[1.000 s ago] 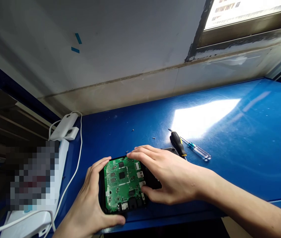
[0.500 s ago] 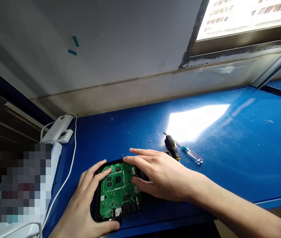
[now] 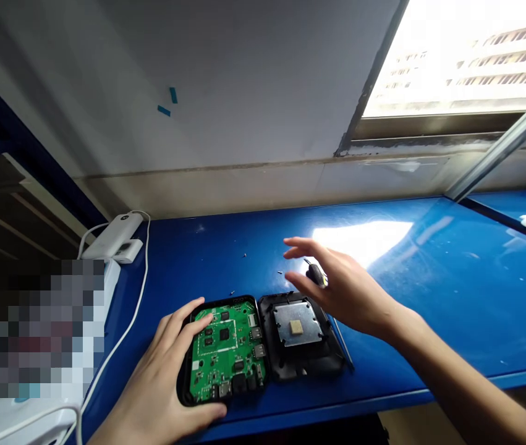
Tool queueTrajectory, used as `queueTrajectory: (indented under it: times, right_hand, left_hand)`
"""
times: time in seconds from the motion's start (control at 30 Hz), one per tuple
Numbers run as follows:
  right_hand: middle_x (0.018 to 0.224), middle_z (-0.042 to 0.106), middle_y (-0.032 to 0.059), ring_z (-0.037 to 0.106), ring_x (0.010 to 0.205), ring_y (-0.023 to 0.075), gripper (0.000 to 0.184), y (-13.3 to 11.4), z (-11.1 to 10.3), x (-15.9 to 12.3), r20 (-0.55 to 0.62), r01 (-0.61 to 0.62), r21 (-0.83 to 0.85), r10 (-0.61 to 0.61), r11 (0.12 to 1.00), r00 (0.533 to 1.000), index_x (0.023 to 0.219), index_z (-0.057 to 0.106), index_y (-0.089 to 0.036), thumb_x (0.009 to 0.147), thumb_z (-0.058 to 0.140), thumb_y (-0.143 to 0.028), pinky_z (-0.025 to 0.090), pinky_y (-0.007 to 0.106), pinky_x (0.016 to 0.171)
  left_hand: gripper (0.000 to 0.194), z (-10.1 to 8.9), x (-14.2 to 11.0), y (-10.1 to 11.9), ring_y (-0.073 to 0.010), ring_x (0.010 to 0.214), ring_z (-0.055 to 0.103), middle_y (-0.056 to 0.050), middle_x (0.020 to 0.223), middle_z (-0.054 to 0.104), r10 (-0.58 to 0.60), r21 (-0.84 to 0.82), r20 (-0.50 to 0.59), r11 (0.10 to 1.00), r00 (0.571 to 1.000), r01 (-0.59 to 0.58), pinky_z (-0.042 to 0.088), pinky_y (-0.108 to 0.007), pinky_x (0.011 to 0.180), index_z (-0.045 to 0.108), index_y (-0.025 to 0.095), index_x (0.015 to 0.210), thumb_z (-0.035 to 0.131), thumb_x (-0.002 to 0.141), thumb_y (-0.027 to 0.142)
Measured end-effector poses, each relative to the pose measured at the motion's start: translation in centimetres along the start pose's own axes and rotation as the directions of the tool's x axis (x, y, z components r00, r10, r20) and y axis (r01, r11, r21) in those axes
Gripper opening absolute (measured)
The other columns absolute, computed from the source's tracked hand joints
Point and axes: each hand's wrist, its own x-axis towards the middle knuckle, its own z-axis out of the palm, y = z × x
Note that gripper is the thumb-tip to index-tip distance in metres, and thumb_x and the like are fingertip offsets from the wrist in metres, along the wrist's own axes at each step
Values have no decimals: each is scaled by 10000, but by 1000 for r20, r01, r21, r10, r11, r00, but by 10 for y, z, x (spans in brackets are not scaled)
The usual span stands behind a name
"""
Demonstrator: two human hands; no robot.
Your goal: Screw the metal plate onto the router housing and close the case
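A green circuit board point(image 3: 228, 349) lies in a black case half point(image 3: 183, 383) near the front edge of the blue bench point(image 3: 429, 290). My left hand point(image 3: 161, 386) grips that case half on its left side, thumb along the front. Beside it on the right lies the other black case half point(image 3: 302, 346) with a silver metal plate inside. My right hand point(image 3: 337, 284) hovers above the bench with fingers spread, holding nothing, over a black-handled screwdriver point(image 3: 317, 275).
Several tiny screws point(image 3: 245, 255) lie on the bench behind the case. A white power bank point(image 3: 112, 238) with a white cable point(image 3: 137, 309) sits at the left. A thin tool shaft point(image 3: 342, 346) lies right of the case. A window is at upper right.
My right hand lifted off the board and moved right and back toward the screwdriver, uncovering the second case half. The camera tilted up. My left hand stayed on the case.
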Motion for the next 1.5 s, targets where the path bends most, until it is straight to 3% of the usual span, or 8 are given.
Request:
queueTrajectory:
  times: [0.1,0.17,0.23,0.33,0.67,0.97,1.17,1.5]
  right_hand:
    - [1484,628,185,629,1342,382,738,6,-14,-13,318,34,-89,-4,995,948,1535,471,-209,958,614,-647,570,632,1054]
    - [1591,519,208,443,1500,463,1034,9,-18,-20,462,75,-122,-10,990,887,1597,403,-193,793,744,-746,410,724,1184]
    - [1656,428,213,321,1559,490,1223,10,-17,-25,557,107,-112,-27,988,830,1637,336,-174,677,826,-752,280,745,1247]
    - [1685,365,230,280,1570,507,1277,4,-12,-29,608,88,-137,14,987,794,1662,279,-155,653,868,-672,231,743,1263]
    - [1672,344,265,320,1551,513,1298,7,-1,-42,517,48,-156,40,987,855,1681,186,-161,613,873,-429,383,689,1209]
    - [1628,417,277,414,1505,508,1283,0,-9,-42,320,226,-233,-145,946,936,1674,114,-198,643,865,-341,496,691,1121]
    - [1556,498,276,510,1434,476,1251,-21,-4,-23,272,330,-197,-272,923,923,1650,182,-158,641,883,-390,506,650,1124]
    - [1531,521,267,514,1423,425,1213,-45,30,12,179,461,-45,-447,886,877,1624,225,-107,671,881,-474,459,576,1166]
  left_hand:
    - [876,3,-1,2,-379,1491,438,13,1676,392,-9,-3,-15,1000,1000,9,464,-646,1152,474,444,1459,831,681,257]
    - [878,5,-1,3,-371,1483,448,20,1676,393,-12,1,-25,1000,1000,12,481,-636,1141,471,447,1457,821,675,251]
    - [890,6,-1,4,-366,1479,452,12,1675,400,-2,8,-34,1000,999,3,480,-625,1146,473,435,1454,816,659,231]
    - [903,8,-1,4,-370,1476,454,-10,1676,407,15,20,-48,1000,999,-14,474,-615,1156,477,409,1458,816,643,220]
    - [941,14,-2,-7,-414,1488,455,-45,1712,367,78,64,-64,995,995,-74,501,-584,1140,474,374,1513,839,652,269]
    - [1069,17,-1,-11,-419,1528,406,-6,1743,308,80,47,-36,996,996,-78,490,-645,1133,325,459,1603,885,694,409]
    - [1183,19,-1,3,-416,1536,387,-42,1718,362,18,24,-140,1000,990,-15,467,-647,1158,303,425,1612,924,617,274]
    - [1314,1,9,17,-430,1571,313,-164,1752,226,231,16,-275,972,934,-235,468,-633,1170,11,349,1675,911,719,284]
